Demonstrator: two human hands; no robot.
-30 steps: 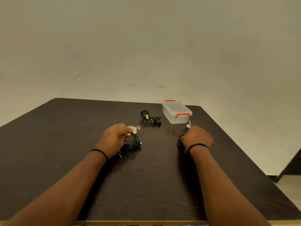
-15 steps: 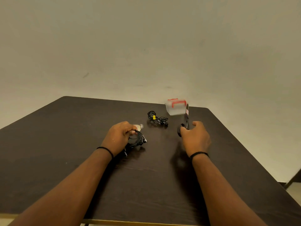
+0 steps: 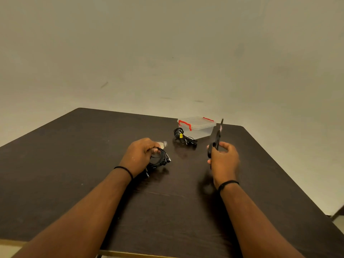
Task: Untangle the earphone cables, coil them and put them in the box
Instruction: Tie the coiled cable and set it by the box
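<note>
My left hand (image 3: 140, 154) grips a bundle of black earphone cables (image 3: 161, 157) just above the dark table (image 3: 74, 164), with plugs dangling below it. My right hand (image 3: 224, 161) is raised and holds black scissors (image 3: 216, 140), blades pointing up and away. A second black earphone bundle (image 3: 183, 137) with a yellow tag lies on the table beside the clear plastic box (image 3: 197, 127), which has red clips and its lid on.
A small clear packet (image 3: 162, 144) lies just behind my left hand. The table's far edge meets a plain wall. The right table edge drops to the floor. A black band circles each wrist.
My right hand lifted the scissors off the table and tilted them upright. My left hand kept its grip on the cable bundle and raised it slightly. The view shifted left.
</note>
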